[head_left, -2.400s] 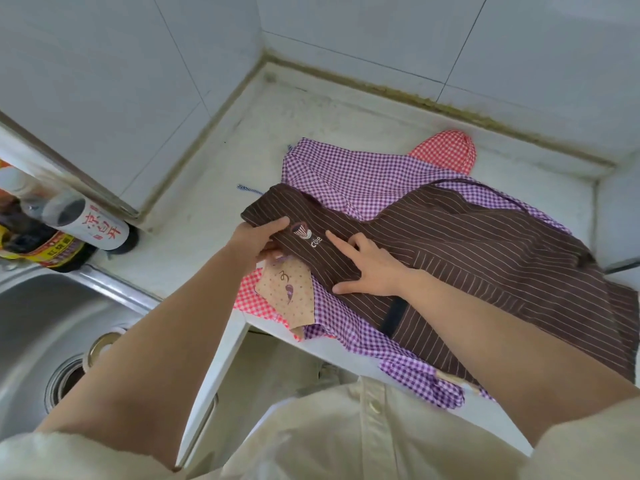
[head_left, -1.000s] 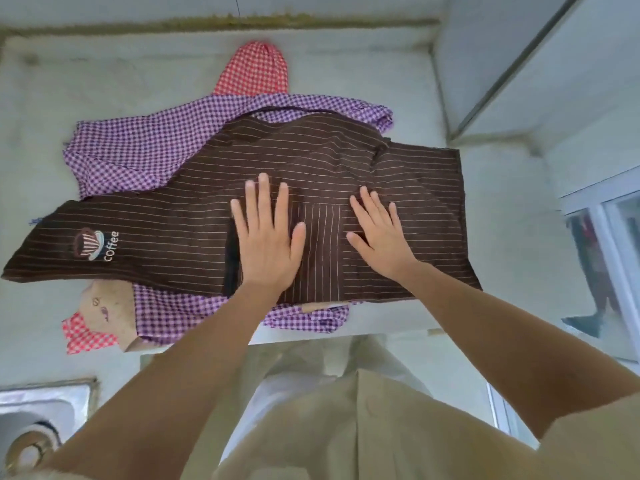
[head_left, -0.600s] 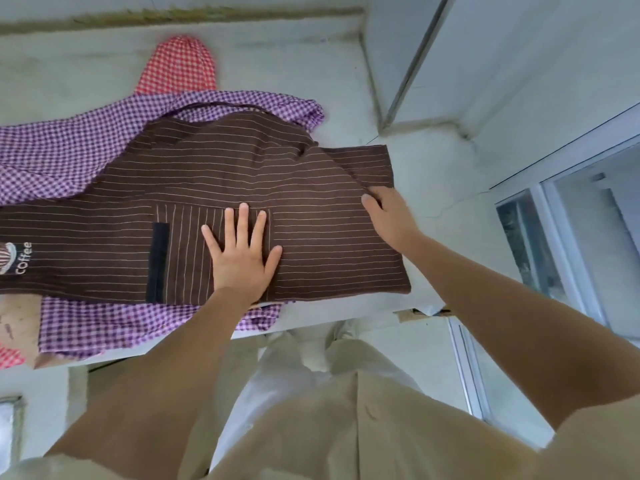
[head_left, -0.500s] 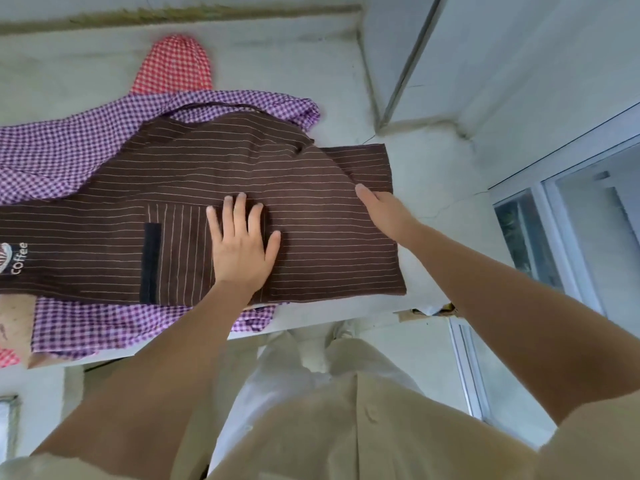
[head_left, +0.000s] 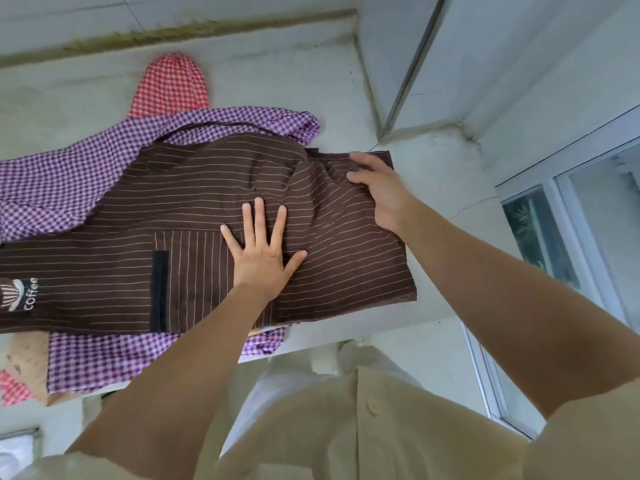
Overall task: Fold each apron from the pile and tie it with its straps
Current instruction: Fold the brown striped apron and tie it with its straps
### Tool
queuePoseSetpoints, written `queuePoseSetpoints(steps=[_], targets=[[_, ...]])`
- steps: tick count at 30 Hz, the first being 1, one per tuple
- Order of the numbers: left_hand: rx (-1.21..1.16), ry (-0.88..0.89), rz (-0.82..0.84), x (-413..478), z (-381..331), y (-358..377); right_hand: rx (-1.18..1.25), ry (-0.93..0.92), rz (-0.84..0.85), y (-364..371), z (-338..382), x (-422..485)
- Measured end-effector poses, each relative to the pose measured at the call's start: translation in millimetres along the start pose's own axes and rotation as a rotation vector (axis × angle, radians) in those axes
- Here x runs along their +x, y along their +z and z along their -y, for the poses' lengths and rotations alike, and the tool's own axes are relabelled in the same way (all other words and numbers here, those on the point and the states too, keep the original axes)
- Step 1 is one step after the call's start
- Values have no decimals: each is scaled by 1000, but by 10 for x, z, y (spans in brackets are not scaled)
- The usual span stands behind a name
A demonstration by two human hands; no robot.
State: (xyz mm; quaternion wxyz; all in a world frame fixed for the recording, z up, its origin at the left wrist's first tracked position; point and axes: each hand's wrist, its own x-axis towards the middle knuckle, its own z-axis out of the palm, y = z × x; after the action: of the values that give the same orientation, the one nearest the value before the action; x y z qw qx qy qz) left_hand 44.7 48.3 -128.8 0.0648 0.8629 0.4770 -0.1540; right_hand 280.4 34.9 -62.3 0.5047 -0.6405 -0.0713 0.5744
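Note:
A brown pin-striped apron (head_left: 194, 209) with a coffee logo lies spread across the top of the pile on the pale counter (head_left: 277, 74). My left hand (head_left: 261, 258) presses flat on its middle with the fingers spread, beside the striped pocket. My right hand (head_left: 381, 188) is at the apron's far right corner, where its thumb and fingers gather a bunched fold of the cloth. Under the brown apron lies a purple checked apron (head_left: 69, 174), and a red checked apron (head_left: 169, 88) pokes out at the back. No strap is plainly visible.
The counter's front edge runs just below the aprons, which hang slightly over it. A tiled wall corner (head_left: 398, 98) stands at the right, with a window (head_left: 540, 230) beyond it. A sink corner (head_left: 17, 448) shows at the bottom left.
My right hand has slid up to the apron's far right corner and bunched the cloth there. My left hand stays pressed on the middle.

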Motion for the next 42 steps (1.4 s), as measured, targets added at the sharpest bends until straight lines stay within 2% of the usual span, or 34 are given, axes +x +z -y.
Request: queuePoseSetpoints(steps=[2, 4, 7, 9, 13, 16, 19, 22, 26, 30, 34, 37, 42], targets=[[-13, -5, 3, 13, -3, -8, 140, -156, -114, -48, 10, 13], [-23, -2, 10, 23, -3, -18, 229, -214, -212, -161, 17, -34], [-33, 13, 23, 16, -7, -8, 48, -194, -292, -355, -100, -89], [-60, 6, -6, 25, -14, -42, -63, -81, -275, -449, -177, -102], [-171, 49, -292, 191, -24, -326, -248, 98, -230, -512, -184, -87], [-211, 96, -467, 454, -57, -608, -498, 27, -331, -511, -235, -11], [-134, 143, -382, 707, -125, -768, -634, -41, -403, -524, -240, 9], [-81, 167, -252, 904, -209, -839, -692, 40, -317, -550, -257, -5], [-178, 232, -197, 1127, -355, -911, -601, 7, -260, -577, -221, 31], [-192, 145, -125, 1349, -414, -971, -585, -46, -272, -558, -142, 127], [-31, 131, -91, 1499, -399, -1004, -764, -112, -344, -559, -127, 190], [-30, 116, -132, 1565, -384, -1019, -809, -102, -387, -597, -174, 239], [-144, 207, -11, 1666, -476, -985, -826, -53, -393, -611, -197, 315]])
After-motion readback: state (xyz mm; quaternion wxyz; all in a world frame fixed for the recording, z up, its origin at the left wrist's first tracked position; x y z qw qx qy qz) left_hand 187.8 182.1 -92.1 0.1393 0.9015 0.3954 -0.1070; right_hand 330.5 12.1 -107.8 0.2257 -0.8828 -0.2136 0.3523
